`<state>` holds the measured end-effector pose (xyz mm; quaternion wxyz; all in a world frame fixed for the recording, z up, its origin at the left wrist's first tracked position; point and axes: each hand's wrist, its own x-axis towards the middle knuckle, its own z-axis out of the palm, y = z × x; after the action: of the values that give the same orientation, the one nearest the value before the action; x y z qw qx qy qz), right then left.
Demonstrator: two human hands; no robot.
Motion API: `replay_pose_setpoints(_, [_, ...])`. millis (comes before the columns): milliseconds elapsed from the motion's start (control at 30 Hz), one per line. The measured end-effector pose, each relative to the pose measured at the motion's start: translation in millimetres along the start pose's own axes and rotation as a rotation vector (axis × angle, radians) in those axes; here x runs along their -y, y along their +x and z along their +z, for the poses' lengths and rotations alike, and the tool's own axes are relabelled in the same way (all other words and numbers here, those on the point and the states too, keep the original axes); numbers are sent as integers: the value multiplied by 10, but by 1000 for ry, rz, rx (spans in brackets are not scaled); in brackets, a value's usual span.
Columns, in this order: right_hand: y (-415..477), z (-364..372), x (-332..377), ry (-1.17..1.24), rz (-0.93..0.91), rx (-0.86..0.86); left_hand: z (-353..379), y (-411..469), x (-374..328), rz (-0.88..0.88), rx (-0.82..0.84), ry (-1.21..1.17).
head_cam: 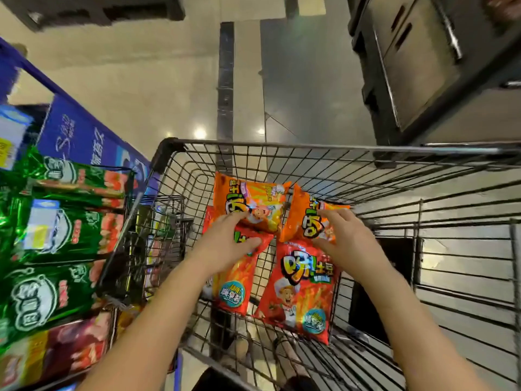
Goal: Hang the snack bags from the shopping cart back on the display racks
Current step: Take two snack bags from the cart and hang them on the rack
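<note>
Four snack bags lie on the floor of the wire shopping cart (pixel 310 149). Two orange bags sit at the far end, one on the left (pixel 253 197) and one on the right (pixel 304 218). Two red bags lie nearer me, left (pixel 234 283) and right (pixel 298 289). My left hand (pixel 225 244) reaches in; its fingers lie on the left orange bag's corner, and thumb and fingers pinch the top of the left red bag. My right hand (pixel 346 241) holds the right orange bag's near edge between fingers and thumb.
A display rack (pixel 132 218) stands against the cart's left side, hung with green snack bags (pixel 53 235) and red packs (pixel 56 354) lower down. A blue sign panel (pixel 81 136) lies behind it. A dark cabinet (pixel 423 69) stands far right on the tiled floor.
</note>
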<state>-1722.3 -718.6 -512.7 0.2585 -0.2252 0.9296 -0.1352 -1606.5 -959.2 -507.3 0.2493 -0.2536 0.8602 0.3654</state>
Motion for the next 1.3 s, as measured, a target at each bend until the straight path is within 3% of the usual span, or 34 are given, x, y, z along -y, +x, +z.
replay_pose_setpoints(267, [761,421,-416,-59,93,113,446,560,282,-206,-26,-409])
replay_pose_setpoints(633, [1605,834,-870,-119,112,233,665,829,381,-295,-60,-524])
replay_pose_setpoints(867, [1597,889,-990,-60,70,230,734,875,409,-316,-39,-547])
replay_pose_setpoints(1100, [1412,761,-992,-70,57,206,831,953,374,-426,-75,-730])
replay_pose_setpoints(1300, [1079,557,-979,79,93,64,885,1124,248,-537,-177,-902])
